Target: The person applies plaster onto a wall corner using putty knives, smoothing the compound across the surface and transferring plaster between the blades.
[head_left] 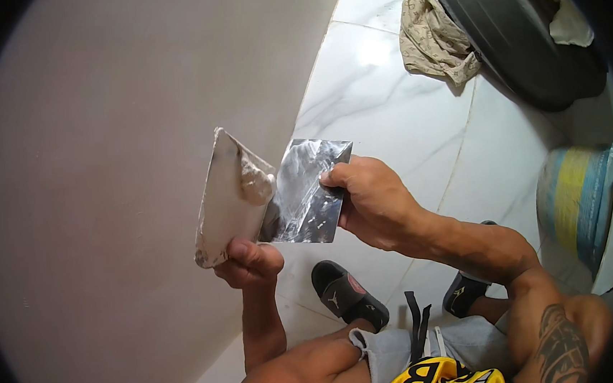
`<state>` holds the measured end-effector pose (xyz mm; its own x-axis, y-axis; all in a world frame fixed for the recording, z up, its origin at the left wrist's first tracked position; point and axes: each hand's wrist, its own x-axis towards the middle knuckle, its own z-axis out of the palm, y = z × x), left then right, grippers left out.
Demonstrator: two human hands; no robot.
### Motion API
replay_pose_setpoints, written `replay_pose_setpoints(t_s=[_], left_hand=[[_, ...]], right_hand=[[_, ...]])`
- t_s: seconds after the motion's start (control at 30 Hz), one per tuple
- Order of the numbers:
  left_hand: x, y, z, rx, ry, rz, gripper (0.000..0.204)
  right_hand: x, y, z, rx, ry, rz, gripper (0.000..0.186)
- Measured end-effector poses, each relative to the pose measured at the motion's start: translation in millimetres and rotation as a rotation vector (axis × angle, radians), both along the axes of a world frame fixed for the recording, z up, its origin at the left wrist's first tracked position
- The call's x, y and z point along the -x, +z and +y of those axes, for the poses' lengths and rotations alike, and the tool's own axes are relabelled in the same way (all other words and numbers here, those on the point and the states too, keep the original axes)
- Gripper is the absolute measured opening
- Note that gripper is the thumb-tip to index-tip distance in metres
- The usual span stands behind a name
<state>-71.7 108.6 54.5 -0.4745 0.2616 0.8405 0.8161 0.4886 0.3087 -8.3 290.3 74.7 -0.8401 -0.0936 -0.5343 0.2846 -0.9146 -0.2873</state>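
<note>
Sheet (305, 191) between right thumb (335, 177) and fingers (350, 220)

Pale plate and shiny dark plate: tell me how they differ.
The pale plate carries a thick lump of white paste; the shiny dark plate shows mostly thin smears. The left hand holds the pale plate, the right hand the shiny dark plate. Both are flat.

A plain pale-grey wall (105, 193) is occupying the left side, white grey-veined floor tiles (425, 139) with visible joints are adjoining it, and bright glare (373, 53) is reflecting there.
</note>
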Motion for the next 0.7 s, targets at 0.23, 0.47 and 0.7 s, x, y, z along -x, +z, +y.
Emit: replay_pose_setpoints(t_s=[0.23, 0.47, 0.7], left_hand=[[-7.1, -10.0, -22.1, 0.265, -0.068, -0.025, 0.054], [-4.8, -2.9, -23.9, 0.222, -0.189, -0.289, 0.064], [2.6, 11.3, -30.3, 0.362, -0.306, -0.234, 0.050]], right_hand=[[0.9, -3.9, 3.1, 0.073, 0.040, 0.016, 0.021], [4.4, -3.1, 1.7, 0.109, 0.074, -0.004, 0.021], [8.5, 1.8, 4.2, 0.120, 0.081, 0.036, 0.023]])
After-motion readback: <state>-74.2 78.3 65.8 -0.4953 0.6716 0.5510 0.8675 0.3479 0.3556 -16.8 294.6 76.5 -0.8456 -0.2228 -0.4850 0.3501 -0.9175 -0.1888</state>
